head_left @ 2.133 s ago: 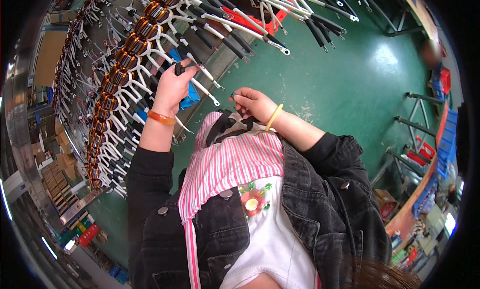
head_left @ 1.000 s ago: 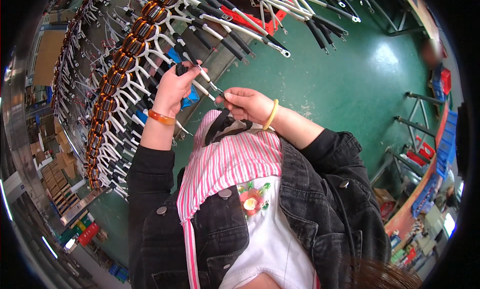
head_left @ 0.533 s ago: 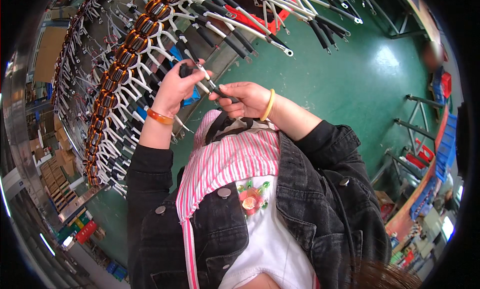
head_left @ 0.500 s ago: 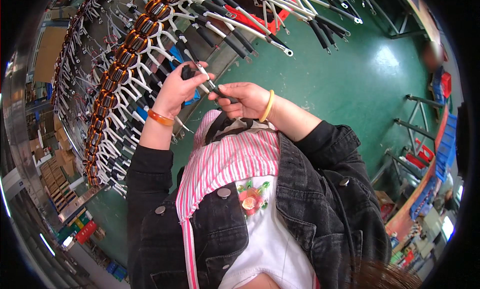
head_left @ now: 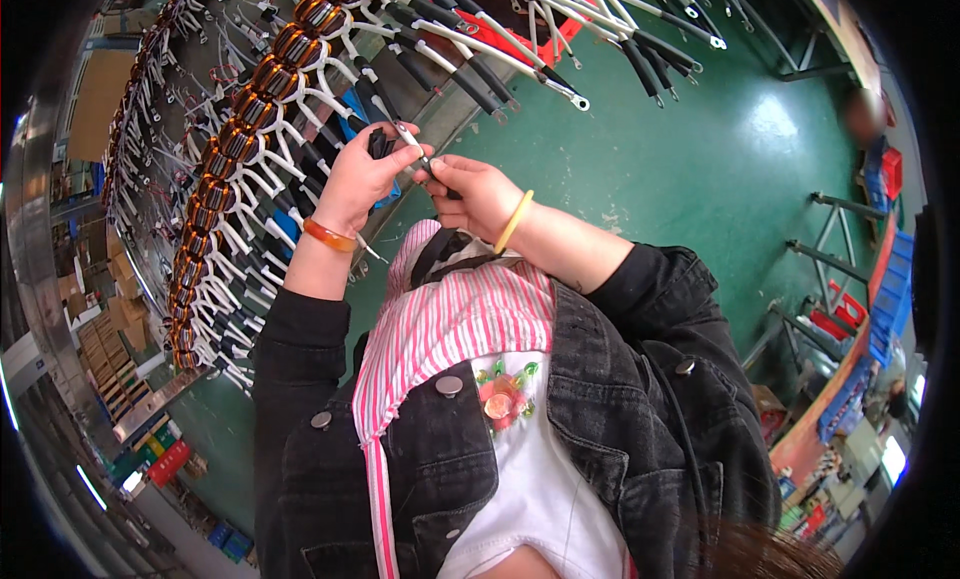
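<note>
My left hand [head_left: 362,179], with an amber bangle at its wrist, pinches a white-sleeved wire lead [head_left: 407,136] near its end. Some short black sleeves [head_left: 378,144] are also tucked between its thumb and fingers. Close beside it, my right hand [head_left: 480,197], wearing a yellow bangle, is closed on a black sleeve [head_left: 453,193] at the end of that lead. The fingers partly hide the sleeve, so how far it covers the lead cannot be told. The lead runs up to a row of copper-wound coils [head_left: 237,139].
Many white and black leads with ring terminals [head_left: 580,103] jut out beyond my hands. A red crate [head_left: 548,51] sits beneath them. On the right, blue bins [head_left: 890,289] line a bench above the green floor [head_left: 690,169]. A striped apron [head_left: 460,314] covers my lap.
My right hand has moved up and left, closer to my left hand, bringing the black sleeve further along the lead's end. My left hand has barely shifted and keeps its grip.
</note>
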The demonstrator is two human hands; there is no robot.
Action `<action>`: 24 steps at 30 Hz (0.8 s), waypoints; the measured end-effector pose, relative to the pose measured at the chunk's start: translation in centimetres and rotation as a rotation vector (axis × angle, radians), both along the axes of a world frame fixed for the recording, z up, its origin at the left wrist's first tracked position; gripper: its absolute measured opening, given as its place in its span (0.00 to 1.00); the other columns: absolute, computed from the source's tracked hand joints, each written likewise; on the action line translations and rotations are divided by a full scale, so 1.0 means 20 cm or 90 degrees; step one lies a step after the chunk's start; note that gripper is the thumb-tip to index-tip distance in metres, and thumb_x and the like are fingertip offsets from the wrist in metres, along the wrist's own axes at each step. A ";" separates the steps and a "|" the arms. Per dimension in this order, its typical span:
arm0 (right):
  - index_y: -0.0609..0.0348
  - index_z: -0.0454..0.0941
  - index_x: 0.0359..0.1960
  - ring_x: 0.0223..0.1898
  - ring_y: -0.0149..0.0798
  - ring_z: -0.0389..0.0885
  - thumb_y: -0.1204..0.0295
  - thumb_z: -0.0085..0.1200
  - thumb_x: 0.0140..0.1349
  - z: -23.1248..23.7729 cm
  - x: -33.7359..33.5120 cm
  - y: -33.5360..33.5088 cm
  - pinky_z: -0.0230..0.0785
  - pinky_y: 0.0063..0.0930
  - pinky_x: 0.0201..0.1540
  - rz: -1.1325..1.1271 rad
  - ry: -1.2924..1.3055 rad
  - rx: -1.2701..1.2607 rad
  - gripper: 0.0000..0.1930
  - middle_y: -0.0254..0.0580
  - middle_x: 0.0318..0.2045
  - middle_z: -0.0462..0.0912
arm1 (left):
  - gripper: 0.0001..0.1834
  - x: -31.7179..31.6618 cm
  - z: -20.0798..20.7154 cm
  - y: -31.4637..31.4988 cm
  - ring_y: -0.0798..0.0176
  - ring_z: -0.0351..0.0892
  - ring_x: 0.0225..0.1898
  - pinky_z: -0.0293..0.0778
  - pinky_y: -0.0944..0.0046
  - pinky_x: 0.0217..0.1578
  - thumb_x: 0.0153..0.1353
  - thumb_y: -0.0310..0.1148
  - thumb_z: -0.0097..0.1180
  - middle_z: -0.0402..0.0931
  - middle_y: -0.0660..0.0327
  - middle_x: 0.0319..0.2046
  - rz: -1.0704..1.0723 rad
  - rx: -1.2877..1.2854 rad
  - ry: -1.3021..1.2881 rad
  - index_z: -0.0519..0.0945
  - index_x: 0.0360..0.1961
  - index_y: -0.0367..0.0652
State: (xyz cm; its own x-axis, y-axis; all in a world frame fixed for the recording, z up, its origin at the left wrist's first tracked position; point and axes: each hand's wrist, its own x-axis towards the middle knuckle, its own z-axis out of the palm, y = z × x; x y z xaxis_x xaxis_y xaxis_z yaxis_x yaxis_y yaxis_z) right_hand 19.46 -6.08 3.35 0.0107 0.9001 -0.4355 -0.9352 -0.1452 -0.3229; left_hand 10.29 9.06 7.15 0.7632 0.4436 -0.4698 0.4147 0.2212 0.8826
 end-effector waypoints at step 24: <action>0.57 0.69 0.39 0.17 0.24 0.52 0.59 0.37 0.70 0.08 -0.05 0.01 0.49 0.19 0.22 0.022 0.260 0.027 0.15 0.26 0.18 0.59 | 0.15 0.00 0.03 0.02 0.81 0.55 0.13 0.50 0.77 0.14 0.65 0.36 0.50 0.79 0.59 0.35 0.051 -0.077 0.015 0.74 0.47 0.36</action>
